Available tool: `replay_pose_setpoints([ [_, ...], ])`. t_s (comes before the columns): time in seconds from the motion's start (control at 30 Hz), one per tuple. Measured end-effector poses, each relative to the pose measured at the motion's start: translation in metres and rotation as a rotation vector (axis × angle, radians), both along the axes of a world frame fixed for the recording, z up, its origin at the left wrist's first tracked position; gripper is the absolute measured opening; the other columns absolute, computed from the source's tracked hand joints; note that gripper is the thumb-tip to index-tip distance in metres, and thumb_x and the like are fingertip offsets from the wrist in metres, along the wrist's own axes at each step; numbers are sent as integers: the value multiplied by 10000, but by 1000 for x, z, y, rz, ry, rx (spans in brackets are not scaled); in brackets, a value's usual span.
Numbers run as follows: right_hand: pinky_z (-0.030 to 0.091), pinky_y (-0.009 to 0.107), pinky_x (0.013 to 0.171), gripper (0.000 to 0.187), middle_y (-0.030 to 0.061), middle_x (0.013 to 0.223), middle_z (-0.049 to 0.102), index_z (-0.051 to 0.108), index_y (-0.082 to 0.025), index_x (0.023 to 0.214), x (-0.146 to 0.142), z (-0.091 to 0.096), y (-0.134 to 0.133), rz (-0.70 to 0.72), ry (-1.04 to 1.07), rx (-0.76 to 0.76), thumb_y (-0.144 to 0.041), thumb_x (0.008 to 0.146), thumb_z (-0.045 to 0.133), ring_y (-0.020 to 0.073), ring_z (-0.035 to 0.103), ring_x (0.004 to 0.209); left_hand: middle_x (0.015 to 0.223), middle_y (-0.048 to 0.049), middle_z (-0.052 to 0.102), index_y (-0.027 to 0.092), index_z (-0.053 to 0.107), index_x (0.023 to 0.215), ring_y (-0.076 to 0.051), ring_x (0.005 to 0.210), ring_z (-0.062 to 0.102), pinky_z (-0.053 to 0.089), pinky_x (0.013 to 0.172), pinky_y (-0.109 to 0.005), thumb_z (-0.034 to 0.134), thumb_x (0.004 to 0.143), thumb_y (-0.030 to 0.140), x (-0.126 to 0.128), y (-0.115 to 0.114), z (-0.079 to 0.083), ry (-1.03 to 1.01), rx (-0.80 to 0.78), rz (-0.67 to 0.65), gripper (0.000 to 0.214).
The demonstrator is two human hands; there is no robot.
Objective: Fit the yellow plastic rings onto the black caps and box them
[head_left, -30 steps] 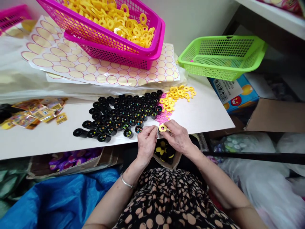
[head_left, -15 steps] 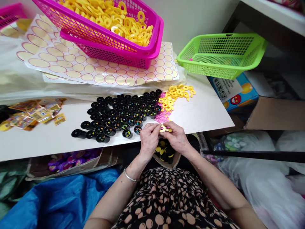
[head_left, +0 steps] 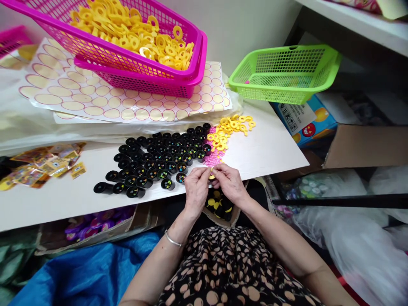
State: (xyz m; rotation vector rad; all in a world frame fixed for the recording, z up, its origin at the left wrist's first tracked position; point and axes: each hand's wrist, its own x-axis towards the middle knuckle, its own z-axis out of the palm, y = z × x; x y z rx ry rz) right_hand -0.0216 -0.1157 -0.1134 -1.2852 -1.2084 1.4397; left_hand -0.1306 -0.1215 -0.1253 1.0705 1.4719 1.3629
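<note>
My left hand [head_left: 196, 189] and my right hand [head_left: 229, 182] meet at the front edge of the white table [head_left: 270, 146], fingers pinched together on a small yellow ring [head_left: 211, 173] that is mostly hidden between them. Just beyond the hands stand several black caps [head_left: 159, 157] in rows, some with coloured beads inside. A pile of pink beads [head_left: 213, 158] and loose yellow rings [head_left: 231, 126] lie to the right of the caps. Below the hands, a container with yellow and black pieces [head_left: 219, 203] rests in my lap.
Stacked pink baskets [head_left: 143, 70] full of yellow rings rest on sheets of round stickers [head_left: 127, 104] at the back. A green basket [head_left: 287, 72] stands at the back right. Yellow packets [head_left: 44, 163] lie at the left. Boxes and plastic bags [head_left: 350, 238] crowd the floor on the right.
My two hands have closed in on each other, and the yellow ring that showed at my right fingertips is now nearly covered. The view has shifted slightly.
</note>
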Motion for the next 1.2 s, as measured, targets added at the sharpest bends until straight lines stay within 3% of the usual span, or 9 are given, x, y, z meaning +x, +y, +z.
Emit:
replay_pose_setpoints([
  [0.13,488,209,449,194,-18,672,552,567,-167,849,-5,-1,1,-51,27,-42,-347,782,535,94,558,501,725,-26,610,142,693,745,-118,652,527,408,584,-225,621,724,345,1,2,-1,-10,-10,1,216],
  [0.33,444,173,390,201,-37,607,519,552,-153,724,-6,-6,2,-86,70,-34,-348,773,539,62,513,428,651,-10,582,137,662,700,-116,630,517,402,583,-226,622,720,374,2,5,-6,4,-29,34,241],
  [0.53,448,181,371,297,-44,693,570,541,-184,910,-10,-17,0,-188,261,-85,-338,681,650,64,527,422,656,0,557,148,636,674,-120,658,513,408,620,-235,608,735,337,3,4,-10,55,7,39,200],
  [0.77,495,207,432,255,-30,639,581,595,-163,801,-12,-13,-3,-139,232,-44,-397,706,631,81,556,450,706,-2,552,145,623,692,-110,672,506,413,623,-223,582,758,335,6,4,-9,26,69,50,205],
  [0.97,488,201,450,293,-19,624,597,613,-141,809,-5,-9,2,-50,288,-100,-408,694,654,84,564,471,670,0,546,133,639,892,-83,553,457,396,516,-203,543,788,421,-3,-2,-9,-147,-9,-90,321],
  [1.1,510,232,531,310,12,742,645,637,-150,882,3,-8,-3,-22,356,-58,-428,748,614,95,578,559,774,-1,560,151,607,1063,-75,597,472,433,596,-215,732,622,324,-11,-7,-9,-148,24,-251,490],
  [1.2,520,271,662,305,28,888,662,649,-182,962,13,-7,-9,31,382,-19,-395,744,637,125,608,718,826,-14,565,151,638,978,-82,631,491,441,626,-225,773,565,289,-12,-10,-8,-84,80,-246,456],
])
